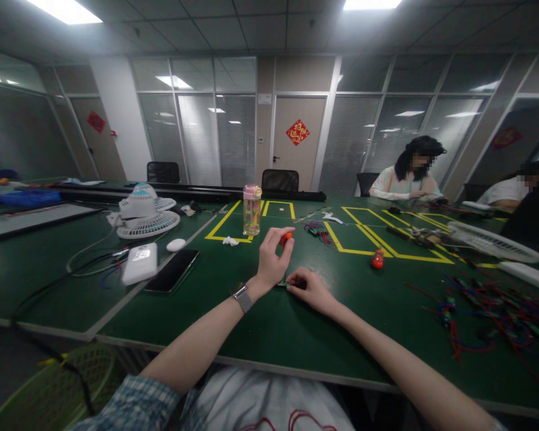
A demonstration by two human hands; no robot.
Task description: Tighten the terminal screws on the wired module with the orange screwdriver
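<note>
My left hand [273, 256], with a watch on its wrist, is raised just above the table. Its thumb and fingers pinch a small orange piece [288, 236] whose kind I cannot make out. Lower and to the right, my right hand [312, 291] rests at the table surface. Its fingertips close on the edge of a small green circuit board [283, 284], which lies partly behind my left wrist. A bundle of small boards with red and blue wires [317, 232] lies beyond my hands. Off to the right stands a small red-orange object [378, 260].
A pink-lidded bottle [252, 211] stands ahead, near crumpled tissue [230, 241]. Leftward are a black phone [173, 270], a white power bank [140, 263] and a white fan [147, 211]. Wired boards [489, 311] heap at right. A co-worker [411, 170] sits across the table [233, 335].
</note>
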